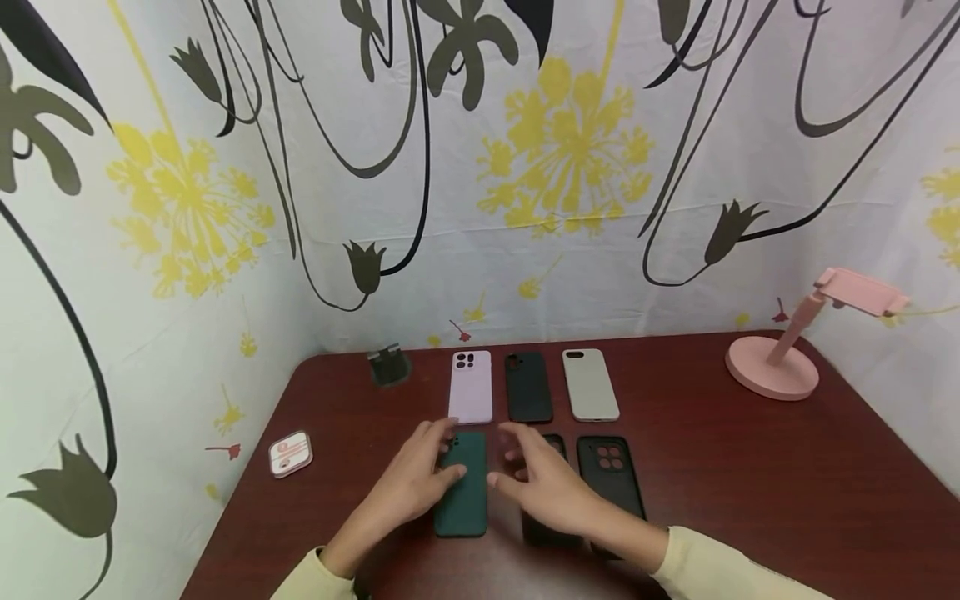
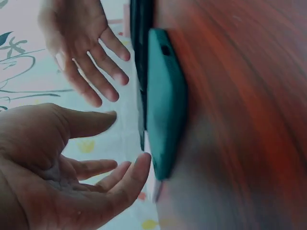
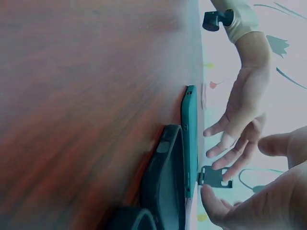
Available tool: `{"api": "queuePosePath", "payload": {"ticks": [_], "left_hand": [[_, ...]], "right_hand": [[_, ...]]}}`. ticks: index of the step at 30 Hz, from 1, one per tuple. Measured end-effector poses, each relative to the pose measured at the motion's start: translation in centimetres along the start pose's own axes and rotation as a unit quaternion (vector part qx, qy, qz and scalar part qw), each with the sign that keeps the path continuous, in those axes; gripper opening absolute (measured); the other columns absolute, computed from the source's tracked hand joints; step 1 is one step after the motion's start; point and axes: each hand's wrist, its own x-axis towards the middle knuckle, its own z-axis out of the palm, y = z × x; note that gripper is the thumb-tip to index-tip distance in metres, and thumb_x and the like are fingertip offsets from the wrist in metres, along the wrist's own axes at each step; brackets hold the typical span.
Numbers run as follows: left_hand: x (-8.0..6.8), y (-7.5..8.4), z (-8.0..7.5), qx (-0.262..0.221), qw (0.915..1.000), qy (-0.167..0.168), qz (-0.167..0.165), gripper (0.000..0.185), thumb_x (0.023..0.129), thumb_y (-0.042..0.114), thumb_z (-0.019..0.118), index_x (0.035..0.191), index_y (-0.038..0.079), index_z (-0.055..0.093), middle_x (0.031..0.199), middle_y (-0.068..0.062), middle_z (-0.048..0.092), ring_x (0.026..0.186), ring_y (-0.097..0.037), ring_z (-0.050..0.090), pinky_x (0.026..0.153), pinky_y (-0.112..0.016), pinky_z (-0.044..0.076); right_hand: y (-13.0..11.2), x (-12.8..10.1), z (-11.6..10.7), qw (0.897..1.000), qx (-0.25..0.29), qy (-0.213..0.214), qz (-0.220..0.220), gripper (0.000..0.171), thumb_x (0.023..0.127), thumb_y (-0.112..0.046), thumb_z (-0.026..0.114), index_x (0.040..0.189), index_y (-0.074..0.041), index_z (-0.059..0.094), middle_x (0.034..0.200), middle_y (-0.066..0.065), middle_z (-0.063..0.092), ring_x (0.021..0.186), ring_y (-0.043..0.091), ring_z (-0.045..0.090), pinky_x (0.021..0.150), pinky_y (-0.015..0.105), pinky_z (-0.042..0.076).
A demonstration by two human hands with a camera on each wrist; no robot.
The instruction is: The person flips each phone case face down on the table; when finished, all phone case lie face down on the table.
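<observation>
Lower centre of frame, on the table (image 1: 750, 483): left hand (image 1: 420, 479) w/ fingers spread, hovering over the green phone case (image 1: 461, 500), not gripping. Right hand (image 1: 543, 487) just beside it, fingers loose, palm inward, holding nothing.

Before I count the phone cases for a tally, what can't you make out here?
- Head view: right hand covers the black case beneath.
- Head view: left hand hides part of the green case.
- Head view: label on the small packet too small.

A makeshift recording booth: floral sheets (image 1: 570, 150) curtain a wooden table (image 1: 750, 500) of phone cases (image 1: 590, 384).
</observation>
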Motion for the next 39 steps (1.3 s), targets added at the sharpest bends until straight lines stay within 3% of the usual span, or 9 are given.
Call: {"api": "queuePosePath", "payload": {"ticks": [3,5,8,11,15,20,26,36,39], "left_hand": [[0.2,0.9,0.0,-0.107,0.993,-0.05,0.005,0.063,0.104,0.027,0.07,0.158,0.01,0.044,0.147,-0.018,0.057,0.132,-0.033,0.062,0.1,-0.05,0.06],[0.2,1.6,0.2,-0.19,0.9784,-0.082,0.001,0.062,0.106,0.03,0.067,0.16,0.011,0.041,0.153,-0.02,0.053,0.137,-0.036,0.06,0.1,-0.05,0.061],[0.3,2.7,0.6,-0.291,0.9496,-0.116,-0.016,0.064,0.108,0.032,0.063,0.162,0.012,0.036,0.161,-0.022,0.045,0.141,-0.037,0.057,0.101,-0.05,0.062],[0.4,3.4,1.1,-0.343,0.9283,-0.139,-0.032,0.067,0.109,0.033,0.062,0.164,0.012,0.031,0.165,-0.023,0.039,0.144,-0.039,0.054,0.101,-0.053,0.061],[0.6,4.0,1.8,-0.373,0.9116,-0.161,-0.062,0.072,0.108,0.036,0.063,0.165,0.009,0.028,0.166,-0.024,0.036,0.146,-0.041,0.051,0.1,-0.055,0.061],[0.5,4.3,3.0,-0.376,0.9063,-0.17,-0.092,0.074,0.106,0.039,0.065,0.163,0.009,0.029,0.166,-0.024,0.036,0.144,-0.04,0.052,0.095,-0.056,0.063],[0.5,4.4,4.3,-0.37,0.9075,-0.175,-0.095,0.072,0.106,0.035,0.066,0.163,0.009,0.029,0.167,-0.024,0.034,0.144,-0.041,0.053,0.092,-0.056,0.064],[0.3,5.3,4.5,-0.366,0.9076,-0.181,-0.098,0.074,0.106,0.037,0.066,0.163,0.01,0.029,0.168,-0.025,0.034,0.148,-0.042,0.049,0.096,-0.057,0.062],[0.2,5.4,4.4,-0.368,0.9075,-0.177,-0.096,0.079,0.106,0.038,0.065,0.165,0.009,0.022,0.168,-0.028,0.031,0.151,-0.044,0.044,0.098,-0.058,0.061]], "right_hand": [[0.0,-0.9,-0.7,0.998,0.035,0.038,0.029,0.069,0.102,-0.034,0.072,0.16,-0.015,0.039,0.157,0.015,0.048,0.136,0.031,0.057,0.105,0.051,0.056],[0.1,-1.5,-1.1,0.995,0.061,0.059,0.054,0.068,0.102,-0.034,0.071,0.16,-0.017,0.04,0.161,0.013,0.045,0.141,0.032,0.054,0.11,0.052,0.053],[0.4,-2.2,-1.6,0.988,0.093,0.081,0.093,0.067,0.103,-0.033,0.07,0.16,-0.016,0.039,0.164,0.011,0.041,0.147,0.033,0.047,0.115,0.055,0.048],[0.9,-2.8,-2.0,0.981,0.116,0.086,0.126,0.068,0.104,-0.031,0.067,0.162,-0.012,0.036,0.165,0.016,0.039,0.152,0.038,0.041,0.116,0.061,0.044],[1.3,-3.1,-2.3,0.974,0.142,0.085,0.157,0.071,0.105,-0.031,0.064,0.164,-0.01,0.03,0.167,0.022,0.035,0.156,0.043,0.034,0.116,0.066,0.042],[1.3,-3.5,-2.1,0.968,0.16,0.075,0.18,0.073,0.105,-0.033,0.063,0.165,-0.011,0.028,0.168,0.022,0.034,0.157,0.043,0.032,0.119,0.069,0.037],[0.9,-4.2,-1.9,0.964,0.164,0.066,0.198,0.074,0.104,-0.036,0.063,0.165,-0.011,0.03,0.17,0.022,0.032,0.158,0.046,0.029,0.12,0.072,0.033],[0.5,-4.5,-2.1,0.955,0.199,0.066,0.211,0.073,0.104,-0.035,0.06,0.165,-0.012,0.027,0.173,0.028,0.017,0.159,0.053,0.015,0.12,0.08,0.023],[0.3,-4.5,-2.1,0.953,0.199,0.063,0.218,0.076,0.104,-0.037,0.06,0.166,-0.011,0.025,0.173,0.028,0.016,0.159,0.053,0.015,0.121,0.079,0.023]]}}
